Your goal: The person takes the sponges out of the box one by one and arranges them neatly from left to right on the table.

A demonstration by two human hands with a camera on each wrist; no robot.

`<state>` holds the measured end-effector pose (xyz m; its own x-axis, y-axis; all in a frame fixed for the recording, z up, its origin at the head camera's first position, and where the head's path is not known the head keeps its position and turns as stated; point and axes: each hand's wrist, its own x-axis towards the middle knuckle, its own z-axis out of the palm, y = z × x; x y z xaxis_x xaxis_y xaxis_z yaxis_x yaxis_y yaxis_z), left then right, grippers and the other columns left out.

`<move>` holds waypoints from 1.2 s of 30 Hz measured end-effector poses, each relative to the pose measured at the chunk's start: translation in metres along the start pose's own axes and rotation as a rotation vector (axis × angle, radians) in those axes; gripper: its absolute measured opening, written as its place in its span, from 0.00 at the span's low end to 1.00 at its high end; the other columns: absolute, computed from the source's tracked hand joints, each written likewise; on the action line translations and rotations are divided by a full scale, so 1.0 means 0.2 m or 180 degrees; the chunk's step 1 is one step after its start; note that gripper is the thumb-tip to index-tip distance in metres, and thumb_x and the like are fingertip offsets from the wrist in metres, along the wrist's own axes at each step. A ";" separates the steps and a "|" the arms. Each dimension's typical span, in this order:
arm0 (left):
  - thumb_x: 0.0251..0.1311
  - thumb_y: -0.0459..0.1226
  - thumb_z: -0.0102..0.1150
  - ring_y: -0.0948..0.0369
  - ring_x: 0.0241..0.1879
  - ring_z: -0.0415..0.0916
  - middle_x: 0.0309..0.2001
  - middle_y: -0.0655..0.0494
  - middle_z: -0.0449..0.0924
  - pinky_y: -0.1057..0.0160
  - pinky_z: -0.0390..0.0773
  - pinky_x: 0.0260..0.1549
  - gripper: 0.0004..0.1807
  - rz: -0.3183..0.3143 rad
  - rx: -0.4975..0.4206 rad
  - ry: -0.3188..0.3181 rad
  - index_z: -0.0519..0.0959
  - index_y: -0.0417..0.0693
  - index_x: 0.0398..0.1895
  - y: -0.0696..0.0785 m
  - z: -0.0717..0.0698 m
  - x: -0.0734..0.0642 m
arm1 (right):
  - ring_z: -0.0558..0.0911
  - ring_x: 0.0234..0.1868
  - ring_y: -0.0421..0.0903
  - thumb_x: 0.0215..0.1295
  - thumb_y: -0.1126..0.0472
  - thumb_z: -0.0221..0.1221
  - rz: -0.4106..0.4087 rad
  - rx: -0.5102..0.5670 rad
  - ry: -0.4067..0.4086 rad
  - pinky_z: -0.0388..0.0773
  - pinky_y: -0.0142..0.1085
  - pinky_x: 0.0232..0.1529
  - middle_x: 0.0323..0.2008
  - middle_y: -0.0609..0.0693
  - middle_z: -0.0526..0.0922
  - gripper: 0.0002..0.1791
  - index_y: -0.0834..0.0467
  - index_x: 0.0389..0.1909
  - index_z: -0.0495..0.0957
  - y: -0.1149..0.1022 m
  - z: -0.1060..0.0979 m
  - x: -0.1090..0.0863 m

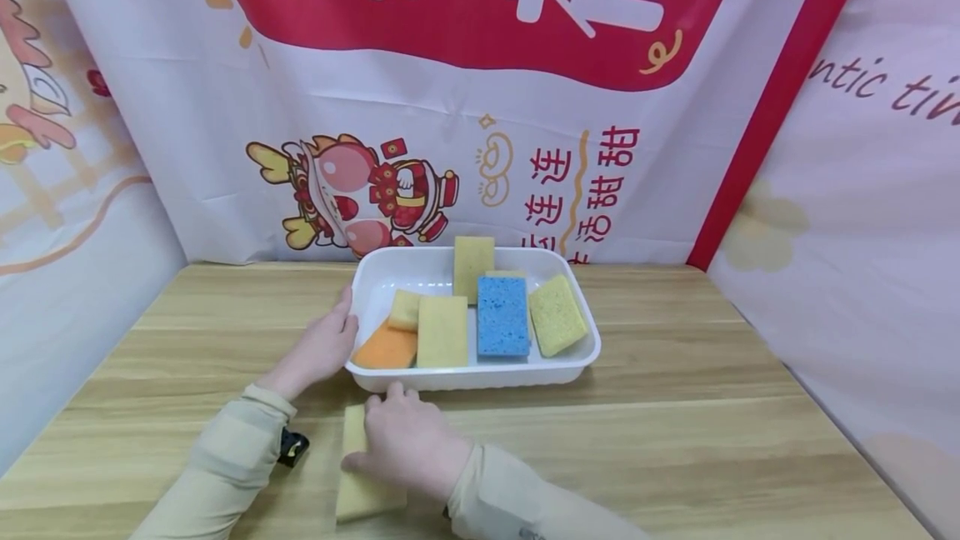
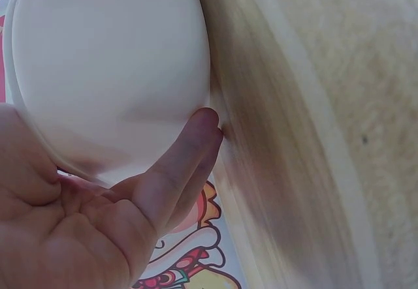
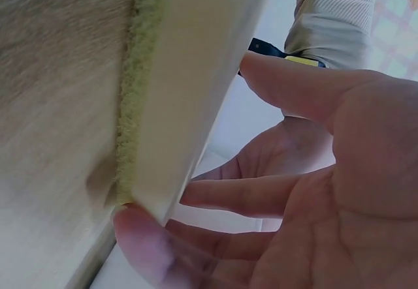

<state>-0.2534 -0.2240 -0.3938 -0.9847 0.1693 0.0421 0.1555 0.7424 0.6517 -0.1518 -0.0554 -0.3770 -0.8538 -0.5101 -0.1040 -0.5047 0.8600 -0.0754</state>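
Note:
A white tray [image 1: 540, 373] holds several sponges: a blue sponge [image 1: 502, 317], an orange sponge [image 1: 386, 347], and several pale yellow ones. At its left end my left hand [image 1: 326, 346] holds the wall. In the left wrist view, fingers [image 2: 173, 165] lie along the tray's outer wall [image 2: 117, 60], their tips near its bottom edge. In front of the tray, a pale yellow sponge [image 1: 367, 497] lies lengthwise on the table. My right hand [image 1: 412, 440] grips its far part from above, covering much of it. The right wrist view shows fingers around this layered sponge [image 3: 189, 87].
The wooden table [image 1: 675, 440] meets a white and red printed cloth [image 1: 450, 90] right behind the tray. More cloth [image 1: 862, 273] hangs along the right side, and another printed cloth [image 1: 67, 215] along the left. A dark band [image 1: 292, 447] sits at the left sleeve.

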 end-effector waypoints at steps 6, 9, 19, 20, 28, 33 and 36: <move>0.78 0.40 0.29 0.37 0.68 0.54 0.72 0.29 0.49 0.39 0.56 0.65 0.32 0.0046 0.0019 0.0034 0.37 0.32 0.76 0.00 0.01 0.00 | 0.73 0.34 0.43 0.54 0.30 0.63 -0.0068 -0.0231 0.0313 0.73 0.34 0.21 0.36 0.50 0.74 0.31 0.55 0.40 0.80 -0.01 -0.01 -0.05; 0.78 0.39 0.29 0.36 0.67 0.55 0.72 0.28 0.48 0.39 0.56 0.65 0.32 0.0113 0.0036 0.0056 0.38 0.30 0.76 0.00 0.00 0.00 | 0.72 0.33 0.44 0.55 0.31 0.64 -0.0090 -0.0359 0.0502 0.70 0.34 0.17 0.35 0.50 0.74 0.30 0.55 0.36 0.79 -0.02 -0.03 -0.08; 0.78 0.39 0.29 0.36 0.68 0.55 0.72 0.28 0.47 0.39 0.57 0.65 0.32 0.0113 0.0010 0.0034 0.37 0.30 0.75 0.00 0.00 0.00 | 0.73 0.32 0.43 0.59 0.33 0.62 -0.0136 -0.0364 0.0595 0.68 0.35 0.15 0.32 0.48 0.74 0.25 0.53 0.33 0.80 -0.03 -0.16 -0.17; 0.78 0.39 0.29 0.37 0.68 0.55 0.72 0.29 0.46 0.39 0.57 0.64 0.32 0.0107 0.0004 0.0026 0.37 0.30 0.75 0.01 0.00 0.00 | 0.74 0.32 0.43 0.59 0.33 0.62 -0.0147 -0.0376 0.0634 0.69 0.35 0.15 0.32 0.48 0.75 0.25 0.53 0.33 0.80 -0.03 -0.18 -0.18; 0.78 0.39 0.29 0.37 0.66 0.58 0.72 0.28 0.47 0.38 0.62 0.62 0.32 0.0092 0.0009 0.0023 0.35 0.30 0.75 0.01 -0.01 0.00 | 0.74 0.27 0.42 0.59 0.35 0.63 -0.0269 -0.0325 0.0888 0.66 0.33 0.11 0.28 0.48 0.75 0.24 0.53 0.26 0.79 0.01 -0.25 -0.21; 0.78 0.39 0.29 0.36 0.68 0.55 0.72 0.29 0.46 0.39 0.57 0.65 0.32 0.0101 -0.0002 0.0022 0.36 0.30 0.75 0.01 0.00 0.00 | 0.74 0.26 0.43 0.60 0.37 0.64 -0.0268 -0.0158 0.0930 0.68 0.33 0.15 0.27 0.47 0.74 0.23 0.54 0.28 0.80 0.05 -0.29 -0.22; 0.78 0.39 0.29 0.37 0.69 0.52 0.73 0.29 0.45 0.39 0.54 0.66 0.32 0.0114 -0.0005 0.0025 0.36 0.30 0.75 0.01 0.00 0.00 | 0.74 0.27 0.44 0.60 0.37 0.64 -0.0262 -0.0059 0.0936 0.71 0.35 0.21 0.28 0.48 0.75 0.23 0.56 0.32 0.81 0.09 -0.32 -0.22</move>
<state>-0.2531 -0.2229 -0.3926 -0.9790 0.1908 0.0714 0.1907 0.7349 0.6509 -0.1313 -0.0160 -0.3094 -0.8090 -0.5551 0.1934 -0.5736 0.8174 -0.0533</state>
